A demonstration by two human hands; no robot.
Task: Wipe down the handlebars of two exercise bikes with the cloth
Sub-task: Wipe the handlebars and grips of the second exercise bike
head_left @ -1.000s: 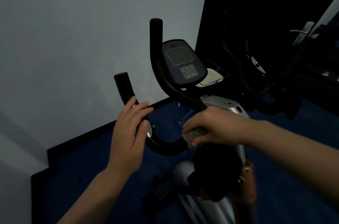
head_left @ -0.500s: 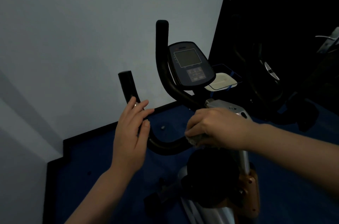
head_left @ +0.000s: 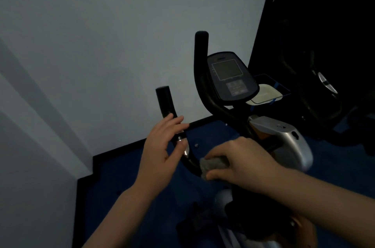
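A black U-shaped handlebar (head_left: 165, 101) rises from the nearest exercise bike (head_left: 288, 140), with a second upright end (head_left: 200, 49) beside the console (head_left: 230, 76). My right hand (head_left: 241, 161) is closed on a grey cloth (head_left: 213, 165) and presses it against the low curve of the bar. My left hand (head_left: 162, 146) rests against the left upright grip, fingers spread and loosely around it. A second bike (head_left: 316, 85) stands in the dark at the right, barely visible.
A pale wall (head_left: 101, 44) runs close on the left with a black skirting over blue floor (head_left: 125, 182). A clear tray holding a white object (head_left: 265, 93) sits behind the console. A black saddle is below my right arm.
The cloth in my right hand has slid left along the bar's lower curve, toward my left hand. The view has shifted, so the bike sits further right in frame.
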